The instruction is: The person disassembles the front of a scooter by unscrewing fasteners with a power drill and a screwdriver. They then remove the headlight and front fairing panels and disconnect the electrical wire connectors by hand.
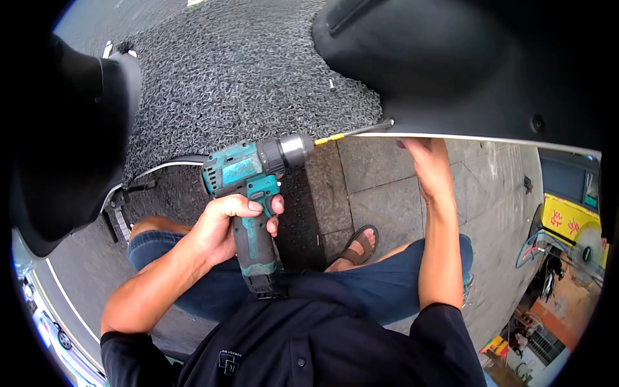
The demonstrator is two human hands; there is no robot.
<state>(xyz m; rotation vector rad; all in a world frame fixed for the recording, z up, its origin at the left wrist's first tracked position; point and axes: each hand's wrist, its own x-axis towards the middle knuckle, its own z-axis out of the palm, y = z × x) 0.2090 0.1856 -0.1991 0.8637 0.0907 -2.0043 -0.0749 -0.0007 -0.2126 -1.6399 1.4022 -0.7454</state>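
Observation:
My left hand [225, 226] is wrapped round the grip of a teal and black cordless drill [242, 171], its fingertips by the trigger. From the chuck a long driver bit [351, 133] with a yellow band points right. Its tip meets, or lies very near, a small screw head [389, 122] at the lower edge of a black plastic panel [464, 97]. My right hand [431, 161] reaches up to the panel's pale edge just right of the bit tip. Its thumb shows below that edge; the other fingers are mostly hidden behind it, so their grip cannot be made out.
Grey looped matting [245, 77] lies beyond the drill. Another black, rounded part [71, 142] stands close at left. Paving slabs [387, 200] lie under my sandalled foot [358, 245]. At far right are a yellow box [567, 219], cables and clutter. A road with vehicles shows at lower left.

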